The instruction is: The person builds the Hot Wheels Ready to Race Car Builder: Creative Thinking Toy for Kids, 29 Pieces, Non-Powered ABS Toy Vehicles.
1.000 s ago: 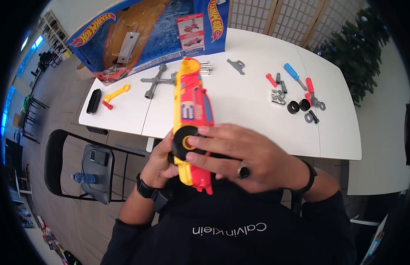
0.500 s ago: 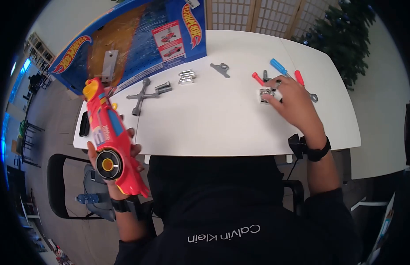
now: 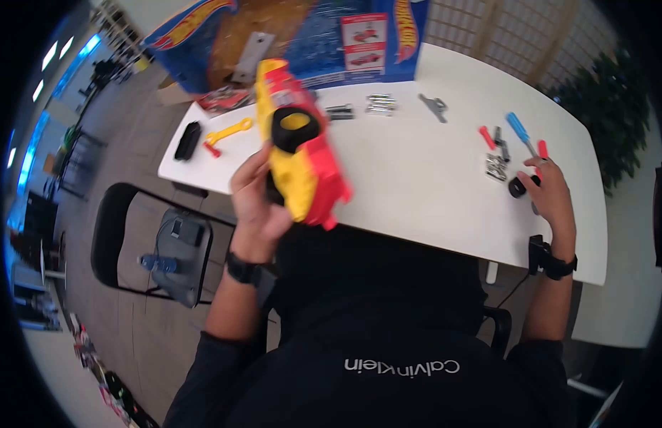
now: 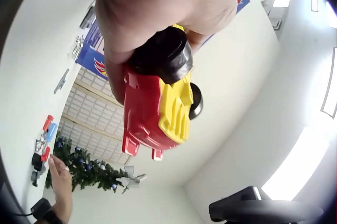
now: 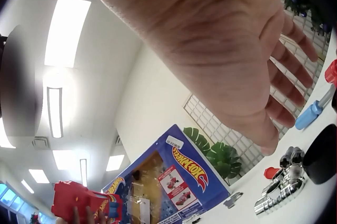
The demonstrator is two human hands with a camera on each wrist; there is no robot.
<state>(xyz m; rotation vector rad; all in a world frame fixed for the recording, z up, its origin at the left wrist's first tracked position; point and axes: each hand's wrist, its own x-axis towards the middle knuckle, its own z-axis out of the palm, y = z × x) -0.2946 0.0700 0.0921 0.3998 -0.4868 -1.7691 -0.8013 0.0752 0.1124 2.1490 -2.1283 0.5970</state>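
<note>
Head view, screwdriver, black wheel near right grip

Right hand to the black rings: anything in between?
Nothing visible. In the head view, the right hand is right by the black rings; the silver parts lie on the rings' other side, out of the path.

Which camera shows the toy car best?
The head view: the toy car shows almost end to end there, though blurry. The left wrist view shows one end close up, the left hand hiding much. The right wrist view shows it small, low at left.
</note>
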